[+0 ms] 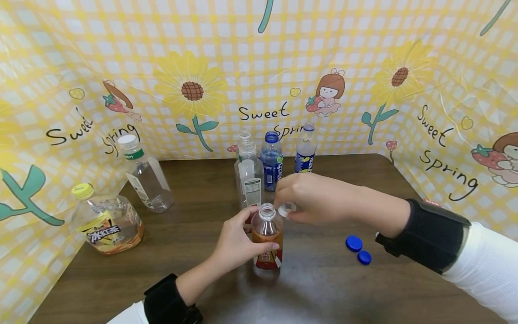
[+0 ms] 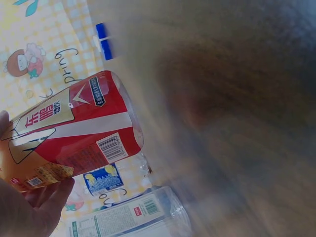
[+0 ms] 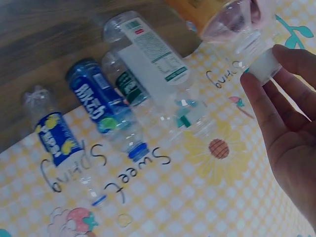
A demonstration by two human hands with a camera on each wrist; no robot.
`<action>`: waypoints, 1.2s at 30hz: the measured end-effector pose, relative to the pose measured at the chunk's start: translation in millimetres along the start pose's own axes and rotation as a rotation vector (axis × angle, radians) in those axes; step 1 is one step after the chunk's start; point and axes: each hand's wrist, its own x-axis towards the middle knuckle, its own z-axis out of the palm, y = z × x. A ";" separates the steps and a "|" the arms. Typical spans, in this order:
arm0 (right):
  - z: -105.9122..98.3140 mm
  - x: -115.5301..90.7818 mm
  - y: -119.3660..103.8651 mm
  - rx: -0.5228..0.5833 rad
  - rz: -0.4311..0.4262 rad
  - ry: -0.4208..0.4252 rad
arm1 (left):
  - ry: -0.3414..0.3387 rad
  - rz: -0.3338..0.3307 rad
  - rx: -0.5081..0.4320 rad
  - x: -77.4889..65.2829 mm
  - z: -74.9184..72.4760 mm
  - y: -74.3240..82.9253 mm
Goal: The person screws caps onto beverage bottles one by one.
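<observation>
My left hand (image 1: 240,240) grips an upright clear plastic bottle (image 1: 267,234) with a red and orange label, fingers and thumb wrapped round its body. No cap sits on its mouth. Between the thumb and fingers of my right hand (image 1: 305,198) is a white bottle cap (image 3: 264,66), held just right of the bottle's neck and apart from it. Close up in the left wrist view, the bottle's red label (image 2: 94,128) shows a barcode near the base.
Behind stand capless bottles: clear ones with a pale label (image 1: 248,180), a blue one (image 1: 272,164) and a Pepsi bottle (image 1: 305,153). At left are a white-capped bottle (image 1: 147,180) and a yellow-capped tea bottle (image 1: 109,227). Blue caps (image 1: 354,243) lie at right.
</observation>
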 end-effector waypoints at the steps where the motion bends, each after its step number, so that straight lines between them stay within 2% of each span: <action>1: -0.6 4.1 -0.8 0.001 -0.007 0.000 | -0.007 0.003 -0.004 0.7 -0.1 0.3; 11: 0.0 28.6 1.0 0.023 -0.061 -0.037 | -0.032 0.042 -0.047 4.7 1.6 0.7; 23: 4.4 33.7 4.7 0.047 -0.038 -0.074 | -0.045 0.069 -0.045 6.3 1.8 1.9; 30: 4.7 35.9 5.1 0.069 -0.046 -0.106 | -0.062 0.048 -0.046 4.8 1.7 3.2; 36: 5.1 35.5 6.2 0.107 -0.060 -0.100 | -0.069 0.045 -0.047 4.4 1.4 4.1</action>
